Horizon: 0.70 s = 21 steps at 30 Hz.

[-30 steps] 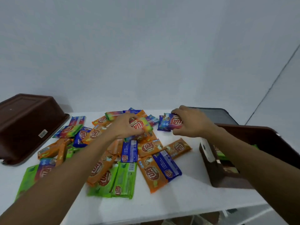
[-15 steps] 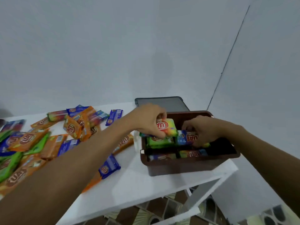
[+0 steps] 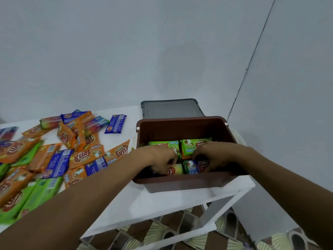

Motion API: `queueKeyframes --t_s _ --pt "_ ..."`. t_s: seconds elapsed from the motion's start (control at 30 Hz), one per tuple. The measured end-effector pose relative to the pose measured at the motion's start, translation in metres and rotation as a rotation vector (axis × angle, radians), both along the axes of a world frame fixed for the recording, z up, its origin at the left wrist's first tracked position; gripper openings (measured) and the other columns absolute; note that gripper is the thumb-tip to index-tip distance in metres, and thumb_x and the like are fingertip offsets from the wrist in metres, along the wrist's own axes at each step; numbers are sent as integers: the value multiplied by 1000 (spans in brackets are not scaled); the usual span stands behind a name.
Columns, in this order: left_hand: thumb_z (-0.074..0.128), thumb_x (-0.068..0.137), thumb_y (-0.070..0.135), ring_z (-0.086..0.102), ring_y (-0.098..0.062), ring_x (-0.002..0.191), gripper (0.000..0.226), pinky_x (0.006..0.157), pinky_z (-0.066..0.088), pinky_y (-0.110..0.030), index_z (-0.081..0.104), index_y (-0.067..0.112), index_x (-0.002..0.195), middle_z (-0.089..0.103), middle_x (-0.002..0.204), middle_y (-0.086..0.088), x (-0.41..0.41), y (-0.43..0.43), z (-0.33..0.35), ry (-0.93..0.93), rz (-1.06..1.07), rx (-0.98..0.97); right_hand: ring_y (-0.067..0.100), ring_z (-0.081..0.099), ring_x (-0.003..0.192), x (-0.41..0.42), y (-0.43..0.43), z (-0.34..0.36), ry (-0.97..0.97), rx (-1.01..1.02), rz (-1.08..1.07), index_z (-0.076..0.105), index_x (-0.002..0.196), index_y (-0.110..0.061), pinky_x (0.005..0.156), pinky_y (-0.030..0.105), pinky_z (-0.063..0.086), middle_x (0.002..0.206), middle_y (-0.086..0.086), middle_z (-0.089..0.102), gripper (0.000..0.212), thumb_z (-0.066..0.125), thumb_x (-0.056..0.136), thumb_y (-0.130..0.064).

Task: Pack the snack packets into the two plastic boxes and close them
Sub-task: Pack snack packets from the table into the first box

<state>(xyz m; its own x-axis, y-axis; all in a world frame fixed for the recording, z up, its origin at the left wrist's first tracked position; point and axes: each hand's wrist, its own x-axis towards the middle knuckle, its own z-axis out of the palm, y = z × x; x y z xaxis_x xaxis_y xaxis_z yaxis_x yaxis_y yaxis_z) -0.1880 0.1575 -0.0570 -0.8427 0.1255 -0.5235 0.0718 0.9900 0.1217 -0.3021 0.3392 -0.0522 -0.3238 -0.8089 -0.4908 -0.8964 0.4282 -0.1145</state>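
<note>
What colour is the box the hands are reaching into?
Reddish brown, seen in the head view: the box.

A white table (image 3: 162, 204) stands against pale walls (image 3: 126, 51) (corner seam at right) over a brown patterned floor (image 3: 162, 231).

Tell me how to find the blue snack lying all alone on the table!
Start at the brown box on the white table. Look just left of its back corner for a blue packet lying flat. It touches no other packet, while the other blue ones sit jumbled among orange and green ones.
</note>
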Motion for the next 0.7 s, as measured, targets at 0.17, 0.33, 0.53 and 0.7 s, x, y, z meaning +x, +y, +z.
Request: queueKeyframes --t_s 0.17,0.33,0.53,0.7 --pt "69 87 15 60 -24 103 44 87 54 -39 55 18 128 62 119 -6 -3 0 10 -105 17 57 13 53 110 -4 1 -4 -25 -32 0 56 127 -31 94 31 48 126 -8 57 49 73 82 -26" --pt "69 87 32 58 -21 102 46 84 51 -38 54 20 128 61 110 0 3 -3 16 39 -25 -40 12 56 102 -3 1 -1 6 -130 -43 59 123 -32 85 30 51 112 -9 61 42 69 84 -45" --pt "57 92 30 53 -17 100 18 82 46 -37 61 21 108 60 105 2 32 -49 29 682 -22 31 7 56 75 8 -32 18 139 -487 -12 58 96 -34 62 31 44 76 -17 57 9 60 88 -35" --pt "55 95 22 52 -20 107 22 86 45 -36 60 17 115 58 115 -2 91 -139 14 767 265 30 2 53 61 46 -91 37 116 -690 87 61 91 -26 59 33 45 62 -17 56 3 62 88 -27"
